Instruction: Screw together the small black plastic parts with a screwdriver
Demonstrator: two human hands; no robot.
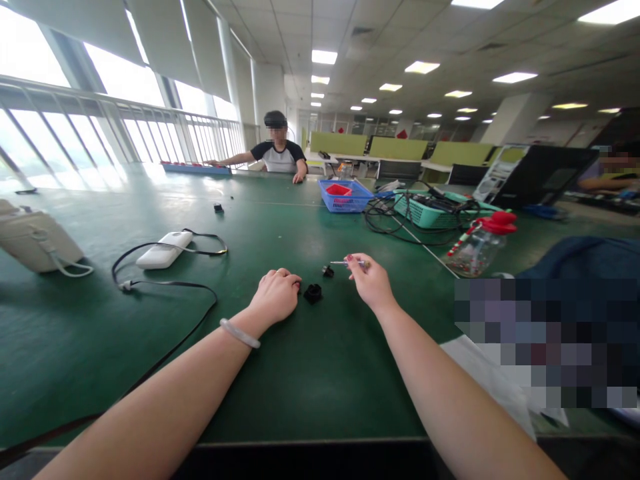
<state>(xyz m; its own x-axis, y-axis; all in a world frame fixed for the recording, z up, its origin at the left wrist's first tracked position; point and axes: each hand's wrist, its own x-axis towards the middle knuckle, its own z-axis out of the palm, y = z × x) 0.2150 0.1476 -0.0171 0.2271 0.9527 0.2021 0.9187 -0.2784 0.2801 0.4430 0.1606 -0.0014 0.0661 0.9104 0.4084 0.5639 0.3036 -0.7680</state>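
Note:
My left hand [276, 295] rests on the green table [310, 373] with its fingers curled into a loose fist, and what it holds, if anything, is hidden. Just to its right lies a small black part [313, 293]. A second, smaller black part [328, 271] sits a little farther away. My right hand [369, 280] hovers right of them, pinching a thin screwdriver [345, 263] whose metal tip points left toward the smaller part.
A white power bank [164, 249] with a black cable [165, 283] lies at the left, beside a beige bag [35, 240]. A blue basket [346, 197], a teal basket [430, 210] and a red-lidded bottle [479, 247] stand behind. A person sits at the far end.

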